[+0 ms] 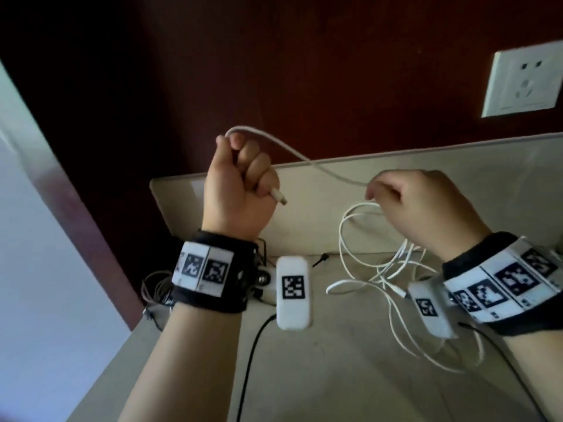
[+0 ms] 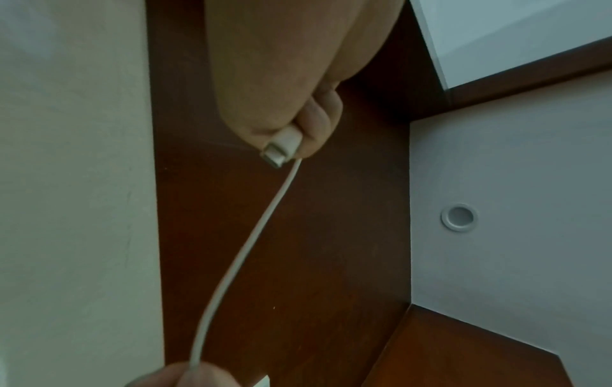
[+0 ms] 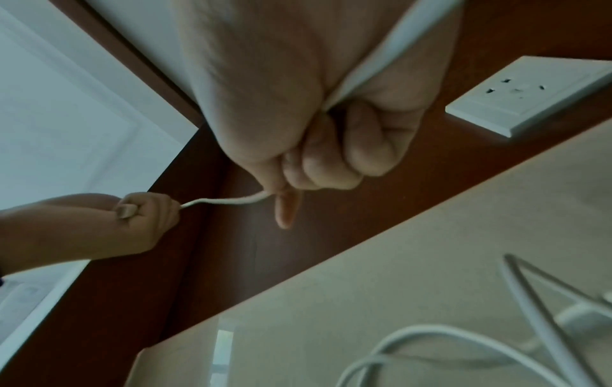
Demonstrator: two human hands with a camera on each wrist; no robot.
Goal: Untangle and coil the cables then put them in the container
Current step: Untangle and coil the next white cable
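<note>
A white cable (image 1: 307,161) stretches in the air between my two hands. My left hand (image 1: 240,184) is raised in a fist round the cable's end, and the plug (image 1: 278,197) sticks out below the fingers; the left wrist view shows that plug (image 2: 279,151) gripped in the fist. My right hand (image 1: 411,199) pinches the same cable further along (image 3: 232,201) and holds loops of it. More white cable (image 1: 393,269) hangs from the right hand and lies tangled on the beige table (image 1: 335,376). The container is not in view.
A dark red wall (image 1: 304,71) behind the table carries a white wall socket (image 1: 524,83). A thin dark cable (image 1: 155,287) lies bunched at the table's left edge. A black lead (image 1: 253,345) runs from my left wrist device across the table.
</note>
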